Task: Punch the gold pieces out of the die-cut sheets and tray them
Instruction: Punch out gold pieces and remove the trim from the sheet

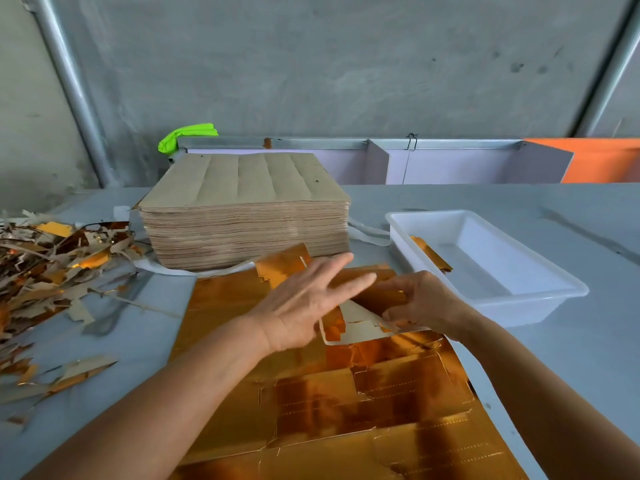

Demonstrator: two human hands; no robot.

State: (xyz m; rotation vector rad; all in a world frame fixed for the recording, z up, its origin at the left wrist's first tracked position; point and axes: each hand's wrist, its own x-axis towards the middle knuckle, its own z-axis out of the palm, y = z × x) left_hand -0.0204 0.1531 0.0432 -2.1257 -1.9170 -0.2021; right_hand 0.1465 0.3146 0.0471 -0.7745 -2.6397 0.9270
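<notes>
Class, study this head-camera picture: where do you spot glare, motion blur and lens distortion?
Head view: glare streaks the gold sheet; the left hand is motion-blurred at its fingers; the wall pipe leans from wide-angle distortion; the white tray is evenly lit.

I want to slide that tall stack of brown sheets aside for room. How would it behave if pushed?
The stack is many thin sheets deep, so probably heavy and slow to move. A push high on its side would likely shear the loose top sheets off. It looks too squat to tip.
</notes>
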